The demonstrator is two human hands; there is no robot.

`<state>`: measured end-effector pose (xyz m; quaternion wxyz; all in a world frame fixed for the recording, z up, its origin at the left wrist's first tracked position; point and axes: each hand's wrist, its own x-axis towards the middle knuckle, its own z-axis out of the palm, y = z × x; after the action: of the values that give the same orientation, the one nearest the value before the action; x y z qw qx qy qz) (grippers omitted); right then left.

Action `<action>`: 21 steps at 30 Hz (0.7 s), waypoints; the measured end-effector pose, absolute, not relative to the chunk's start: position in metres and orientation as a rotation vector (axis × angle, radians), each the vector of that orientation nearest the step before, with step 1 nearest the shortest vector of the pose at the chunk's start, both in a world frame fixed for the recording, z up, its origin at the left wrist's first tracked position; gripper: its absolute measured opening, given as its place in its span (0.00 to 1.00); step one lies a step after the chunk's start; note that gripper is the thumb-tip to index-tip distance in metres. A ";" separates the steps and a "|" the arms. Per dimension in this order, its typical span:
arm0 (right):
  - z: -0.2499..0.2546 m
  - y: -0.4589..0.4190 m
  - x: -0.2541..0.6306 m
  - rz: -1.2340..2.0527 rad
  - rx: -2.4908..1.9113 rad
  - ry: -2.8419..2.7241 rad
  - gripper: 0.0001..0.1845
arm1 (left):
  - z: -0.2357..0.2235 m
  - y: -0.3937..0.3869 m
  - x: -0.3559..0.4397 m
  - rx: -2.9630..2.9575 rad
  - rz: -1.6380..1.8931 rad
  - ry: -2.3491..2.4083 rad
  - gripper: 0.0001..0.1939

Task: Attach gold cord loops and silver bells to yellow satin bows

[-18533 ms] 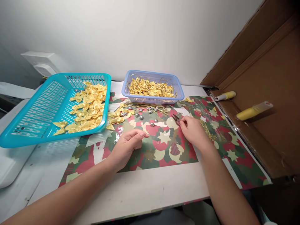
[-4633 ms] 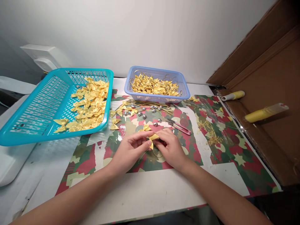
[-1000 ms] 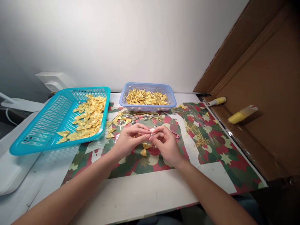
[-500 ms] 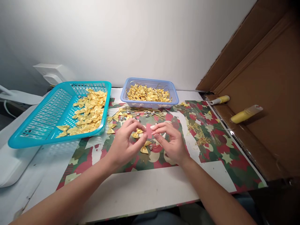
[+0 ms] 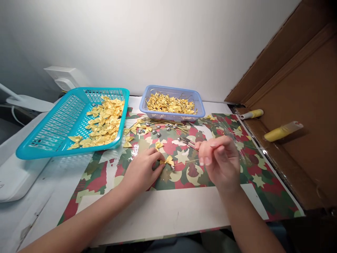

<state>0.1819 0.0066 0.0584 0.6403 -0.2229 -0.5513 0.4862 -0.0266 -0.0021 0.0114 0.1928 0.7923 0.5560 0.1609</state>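
My left hand (image 5: 143, 167) rests low on the patterned sheet, fingertips closed on the edge of a yellow ribbon bow (image 5: 169, 160). A small silver bell (image 5: 172, 168) sits against that bow. From there a thin gold cord (image 5: 188, 162) runs right to my right hand (image 5: 222, 161), raised with its fingers curled and pinched on the cord. Just beyond those fingers show the metal blades of what look like small scissors (image 5: 187, 142); their handle end is hidden. Another yellow bow (image 5: 158, 145) lies beyond my left hand.
A turquoise basket (image 5: 71, 153) of yellow bows stands left. At the back, a lilac basket (image 5: 172, 115) holds bows with gold cords. Several silver bells (image 5: 158, 134) and cords lie before it. Cardboard (image 5: 297, 88) walls the right side, with two yellow-and-white tubes (image 5: 283, 131) there.
Both hands were close together above the bows. My right hand has moved right and up, drawing out the cord; my left hand has lowered onto the bow. The view has shifted slightly.
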 end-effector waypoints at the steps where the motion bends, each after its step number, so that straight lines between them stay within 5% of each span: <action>1: 0.061 0.006 0.183 1.115 -0.489 -1.253 0.07 | 0.010 -0.003 -0.027 2.226 0.484 1.550 0.05; 21: 0.042 0.010 0.157 1.370 -1.236 -1.408 0.09 | 0.008 -0.006 -0.032 2.430 1.291 1.319 0.06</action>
<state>0.1570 0.0100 0.0416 0.3989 -0.4882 -0.5564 0.5413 -0.0317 -0.0063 0.0078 0.0448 0.7955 0.4318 0.4227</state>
